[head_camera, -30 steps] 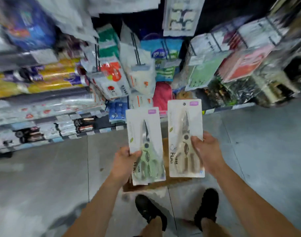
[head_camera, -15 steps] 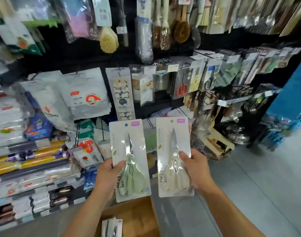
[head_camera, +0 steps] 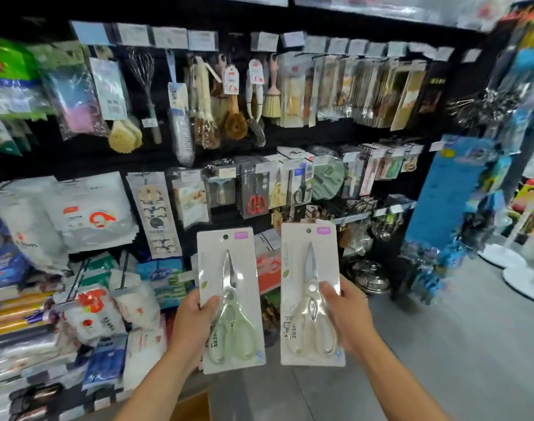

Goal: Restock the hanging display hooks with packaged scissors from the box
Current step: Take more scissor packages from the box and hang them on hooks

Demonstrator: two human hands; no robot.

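The left hand (head_camera: 192, 320) grips a pack of green scissors (head_camera: 230, 299) at its left edge, and the right hand (head_camera: 347, 314) grips a pack of cream scissors (head_camera: 311, 293) at its right edge. Both packs stand upright, side by side but apart, before the display wall (head_camera: 156, 159) of hanging goods.

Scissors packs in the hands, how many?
2: the green-handled pack in the left hand, the cream-handled pack in the right hand. More may sit in the box, mostly out of frame.
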